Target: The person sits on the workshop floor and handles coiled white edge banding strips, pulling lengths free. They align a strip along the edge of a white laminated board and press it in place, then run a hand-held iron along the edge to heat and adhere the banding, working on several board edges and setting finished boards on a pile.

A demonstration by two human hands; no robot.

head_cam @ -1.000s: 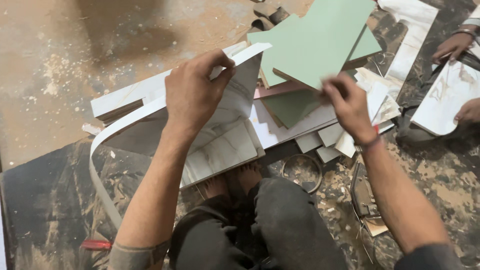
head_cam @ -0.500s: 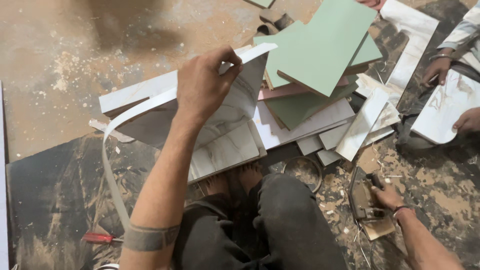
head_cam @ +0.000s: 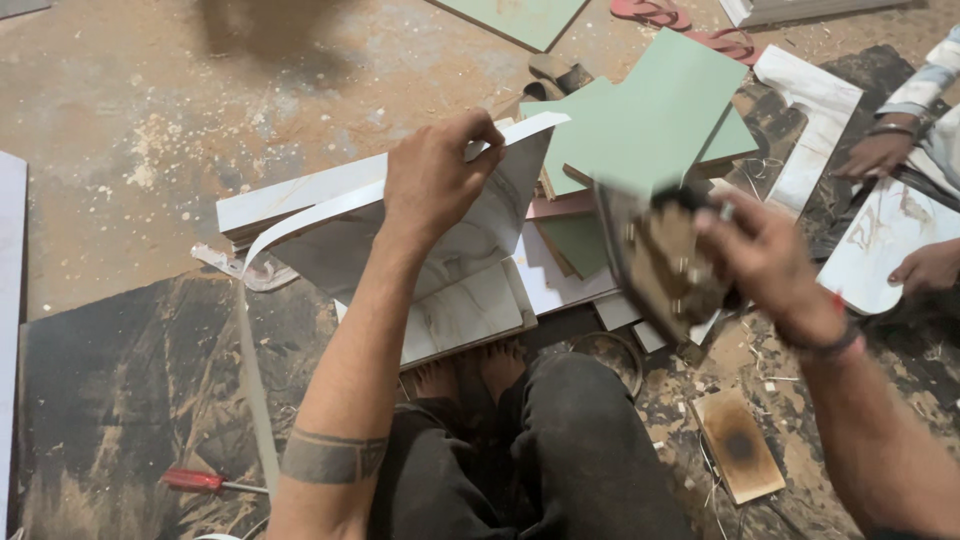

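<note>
left hand [head_cam: 435,175] grip pinching white edge strip [head_cam: 310,215] atop marble panel [head_cam: 450,260], right hand [head_cam: 765,255] grip clasping blurred brown block [head_cam: 660,262] just right

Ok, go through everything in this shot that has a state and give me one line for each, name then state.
Left hand: gripping the marble-look panel's top edge.
Marble-look panel: tilted up on edge.
White edge strip: loose, curling away from the panel.
Right hand: closed on a blurred brown block.
Brown block: lifted, in motion.
Green boards: stacked, lying flat.
Red-handled screwdriver: lying on the floor.
</note>
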